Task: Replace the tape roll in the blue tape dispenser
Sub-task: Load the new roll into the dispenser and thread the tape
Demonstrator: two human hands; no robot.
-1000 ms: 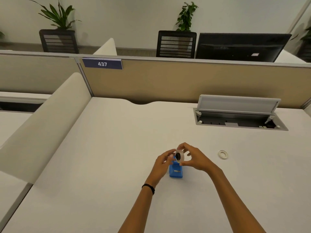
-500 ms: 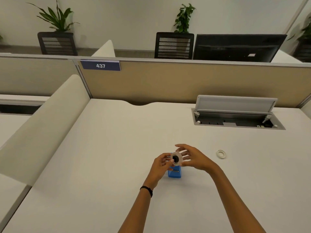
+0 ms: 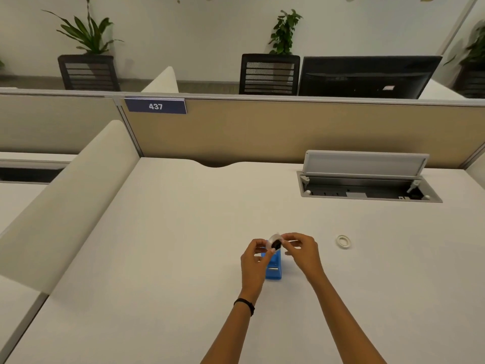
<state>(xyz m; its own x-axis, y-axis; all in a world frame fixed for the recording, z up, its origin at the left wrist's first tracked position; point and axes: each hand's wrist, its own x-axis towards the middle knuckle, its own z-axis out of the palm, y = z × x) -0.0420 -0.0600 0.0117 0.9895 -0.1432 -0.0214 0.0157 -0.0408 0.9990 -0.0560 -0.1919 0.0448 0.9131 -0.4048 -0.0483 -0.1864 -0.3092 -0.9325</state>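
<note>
A: Small blue plastic tape dispenser?
B: Standing on the pale matt worktop, low centre, partly hidden behind both hands.

A: Pale translucent tape roll with a black hub?
B: Held in the air just above the dispenser's far end, at 12 o'clock from it, tilted. Whether touching the dispenser, cannot tell.

A: Grip of the left hand?
B: Fingers curled in, tips closed on the roll's left edge. Thin black band round the wrist.

A: Grip of the right hand?
B: Thumb and forefinger pinched on the roll's right side, other fingers loosely folded.

A: Further out?
B: Small white empty tape ring lying flat at 3 o'clock from the roll, well apart. Grey metal cable hatch with lid raised at 1 o'clock. Beige partition along the far edge, bearing a blue sign reading 437.
</note>
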